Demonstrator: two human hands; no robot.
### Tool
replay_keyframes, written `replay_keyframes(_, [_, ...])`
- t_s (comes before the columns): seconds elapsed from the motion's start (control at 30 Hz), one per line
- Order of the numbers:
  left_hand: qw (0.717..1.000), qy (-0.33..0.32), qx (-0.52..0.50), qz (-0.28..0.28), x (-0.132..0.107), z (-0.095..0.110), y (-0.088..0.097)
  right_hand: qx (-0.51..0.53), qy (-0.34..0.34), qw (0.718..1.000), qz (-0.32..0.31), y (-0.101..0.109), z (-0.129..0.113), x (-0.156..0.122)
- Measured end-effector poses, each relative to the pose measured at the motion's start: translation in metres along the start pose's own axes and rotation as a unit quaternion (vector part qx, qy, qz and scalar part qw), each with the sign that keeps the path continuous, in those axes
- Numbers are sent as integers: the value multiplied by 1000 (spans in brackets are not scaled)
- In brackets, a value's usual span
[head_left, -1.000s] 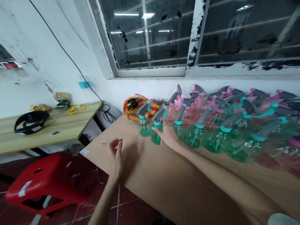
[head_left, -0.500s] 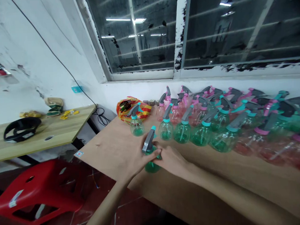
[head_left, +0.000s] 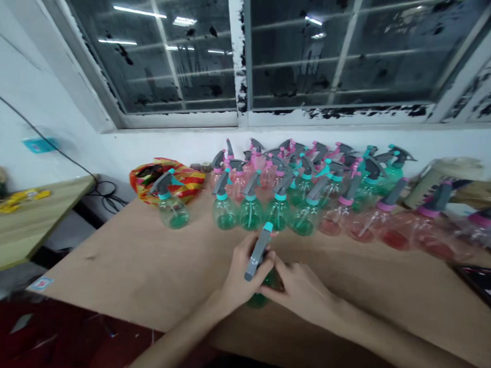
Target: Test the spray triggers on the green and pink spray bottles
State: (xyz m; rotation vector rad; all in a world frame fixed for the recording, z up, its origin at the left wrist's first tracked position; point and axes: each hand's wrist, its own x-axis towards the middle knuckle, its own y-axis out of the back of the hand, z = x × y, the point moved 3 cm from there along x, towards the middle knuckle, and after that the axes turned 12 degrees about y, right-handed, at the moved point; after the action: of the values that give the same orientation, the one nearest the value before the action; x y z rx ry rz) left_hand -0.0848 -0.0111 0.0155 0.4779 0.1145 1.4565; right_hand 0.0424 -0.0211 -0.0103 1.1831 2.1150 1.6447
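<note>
A green spray bottle (head_left: 258, 300) with a grey trigger head and teal nozzle is held between my two hands over the near part of the table. My left hand (head_left: 243, 273) wraps around its neck just under the trigger head. Closed against the bottle's right side is my right hand (head_left: 301, 287), its fingers partly hidden. Beyond my hands stands a row of similar bottles, among them a green spray bottle (head_left: 278, 212) and a red spray bottle (head_left: 365, 225). One more green spray bottle (head_left: 173, 211) stands apart on the left.
A red and yellow bag (head_left: 188, 181) lies at the back left of the brown table (head_left: 143, 275). A phone (head_left: 488, 287) rests at the right edge. Behind the bottles is a barred window (head_left: 175, 73). A second wooden table (head_left: 35, 215) stands at left.
The view has swung to the right, so the red stool has mostly left it and the phone has come in. Both hands still hold the green bottle, its trigger head now tilted differently.
</note>
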Motion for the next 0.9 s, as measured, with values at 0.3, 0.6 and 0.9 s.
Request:
replay_keyframes(0.3, [996, -30, -13, -81, 37, 9, -55, 16, -66, 994, 82, 27, 103, -81])
replay_keyframes(0.6, [990, -20, -30, -137, 72, 9, -72, -27, -24, 993, 110, -5, 143, -82])
replay_keyframes(0.9, [988, -16, -11, -155, 70, 17, -68, -15, -19, 993, 113, -8, 146, -75])
